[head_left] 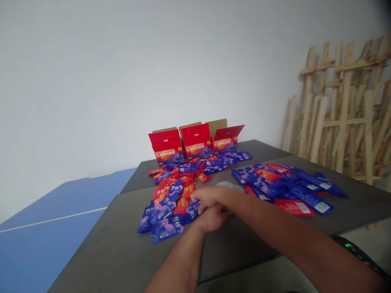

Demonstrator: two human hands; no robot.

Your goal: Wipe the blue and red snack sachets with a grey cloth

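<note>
My right hand [205,197] reaches in from the right and crosses just above my left hand. Its fingers are closed at the edge of a blue pouch [192,211] with purple fruit printed on it. My left hand [211,219] is curled close beneath it, and whatever lies in its fingers is hidden. Several blue pouches [166,228] and red pouches [182,205] overlap in a spread left of both hands. To the right lies another pile of blue pouches [308,195] and red pouches [295,206], partly behind my right forearm.
Three red cartons, a left carton [166,148], a middle carton [196,142] and a right carton [225,144], stand with flaps up behind a mixed pouch heap [210,162]. The dark table [100,244] adjoins a blue table [61,211]. Wooden easels [345,118] lean at right.
</note>
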